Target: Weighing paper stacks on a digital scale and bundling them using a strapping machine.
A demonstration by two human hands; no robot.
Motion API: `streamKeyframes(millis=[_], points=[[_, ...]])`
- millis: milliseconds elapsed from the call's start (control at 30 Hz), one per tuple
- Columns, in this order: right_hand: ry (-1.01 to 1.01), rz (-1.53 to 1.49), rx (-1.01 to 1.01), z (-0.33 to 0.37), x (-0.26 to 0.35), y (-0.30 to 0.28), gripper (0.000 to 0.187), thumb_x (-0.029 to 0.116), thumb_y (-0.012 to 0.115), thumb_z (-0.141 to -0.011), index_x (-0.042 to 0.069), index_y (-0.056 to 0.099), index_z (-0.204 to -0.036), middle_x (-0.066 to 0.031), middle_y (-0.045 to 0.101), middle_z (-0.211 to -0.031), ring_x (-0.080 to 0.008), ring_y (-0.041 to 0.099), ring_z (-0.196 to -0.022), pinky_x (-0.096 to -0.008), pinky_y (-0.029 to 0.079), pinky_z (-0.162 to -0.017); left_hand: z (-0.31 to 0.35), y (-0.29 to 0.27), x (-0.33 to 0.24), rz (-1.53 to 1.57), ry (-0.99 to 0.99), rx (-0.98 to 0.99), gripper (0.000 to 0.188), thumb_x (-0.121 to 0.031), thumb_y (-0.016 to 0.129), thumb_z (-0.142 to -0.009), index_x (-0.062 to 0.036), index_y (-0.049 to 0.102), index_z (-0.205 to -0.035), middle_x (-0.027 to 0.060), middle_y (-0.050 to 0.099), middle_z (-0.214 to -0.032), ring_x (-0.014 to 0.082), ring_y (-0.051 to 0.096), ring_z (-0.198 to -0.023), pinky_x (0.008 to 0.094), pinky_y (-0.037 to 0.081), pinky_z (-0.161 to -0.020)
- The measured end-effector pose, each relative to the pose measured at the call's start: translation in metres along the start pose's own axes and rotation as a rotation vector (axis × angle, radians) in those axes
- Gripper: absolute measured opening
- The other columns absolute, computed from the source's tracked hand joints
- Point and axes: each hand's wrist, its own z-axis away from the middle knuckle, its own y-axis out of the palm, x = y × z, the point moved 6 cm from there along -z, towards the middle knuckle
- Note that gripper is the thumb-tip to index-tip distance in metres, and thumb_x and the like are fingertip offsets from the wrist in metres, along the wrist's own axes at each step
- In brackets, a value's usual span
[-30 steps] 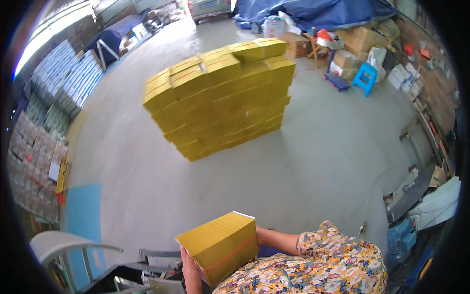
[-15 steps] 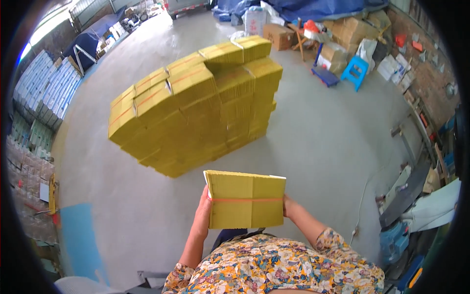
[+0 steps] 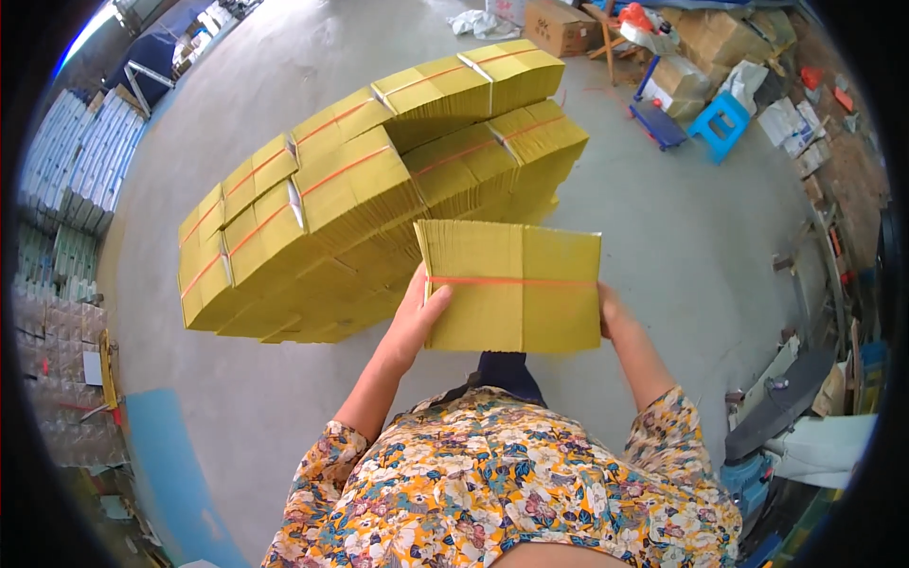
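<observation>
Yellow bundle point(image 3: 511, 286), tied by an orange band, was held flat between both hands, left hand point(image 3: 417, 317) and right hand point(image 3: 611, 317) closed on its side edges, just near of the yellow stack point(image 3: 360, 189) on the floor.

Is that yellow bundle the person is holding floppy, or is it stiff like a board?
Probably stiff: the yellow bundle lies flat between the left hand and right hand without sagging. An orange strap binds its many sheets, so it likely won't fan apart. Needing both hands hints it is fairly heavy.
</observation>
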Motion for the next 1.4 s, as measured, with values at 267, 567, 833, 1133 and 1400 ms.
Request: streamKeyframes(millis=[267,567,833,1133,1400], points=[[0.160,0.178,0.160,-0.162,0.156,0.012,0.051,0.041,0.054,-0.093,-0.003,0.061,-0.120,-0.0136,0.065,-0.111,-0.0190,0.061,-0.099,-0.0342,0.051,-0.081,-0.147,-0.040,-0.034,-0.209,-0.018,-0.301,0.057,-0.034,0.061,-0.091,0.0007,0.049,-0.134,0.0185,0.051,-0.136,0.0280,0.047,-0.126,0.0389,0.033,-0.108],[0.296,0.653,0.108,-0.331,0.203,0.015,0.062,0.057,0.051,-0.090,0.002,0.067,-0.114,-0.0098,0.070,-0.092,-0.0235,0.063,-0.083,-0.0360,0.047,-0.074,-0.226,-0.063,-0.070,-0.610,-0.456,-0.579,0.062,-0.024,0.065,-0.090,0.0033,0.042,-0.140,0.0246,0.059,-0.124,0.0349,0.059,-0.112,0.0368,0.045,-0.097],[-0.225,0.883,0.263,-0.351,0.218,0.027,0.057,0.045,0.041,-0.101,-0.008,0.061,-0.109,-0.0278,0.067,-0.099,-0.0373,0.064,-0.089,-0.0388,0.048,-0.084,-0.227,-0.026,-0.074,-1.248,-0.061,-0.465,0.084,-0.025,0.079,-0.075,-0.0068,0.039,-0.147,0.0219,0.025,-0.157,0.0382,0.020,-0.147,0.0483,0.023,-0.117],[-0.182,0.300,0.194,-0.325,0.222,0.059,0.041,0.031,0.043,-0.104,-0.002,0.061,-0.120,-0.0100,0.065,-0.110,-0.0171,0.057,-0.101,-0.0301,0.043,-0.093,-0.247,-0.038,-0.049,-1.394,-0.070,-0.491,0.081,-0.026,0.078,-0.075,-0.0163,0.042,-0.147,0.0197,0.025,-0.157,0.0390,0.022,-0.146,0.0539,0.022,-0.116],[-0.179,0.280,0.251,-0.349,0.185,0.045,0.037,0.024,0.045,-0.103,-0.002,0.056,-0.127,-0.0132,0.064,-0.116,-0.0235,0.060,-0.107,-0.0345,0.048,-0.093,-0.238,-0.041,-0.045,-1.388,-0.026,-0.545,0.071,-0.015,0.068,-0.077,-0.0189,0.045,-0.144,0.0164,0.029,-0.157,0.0387,0.023,-0.146,0.0558,0.021,-0.117]])
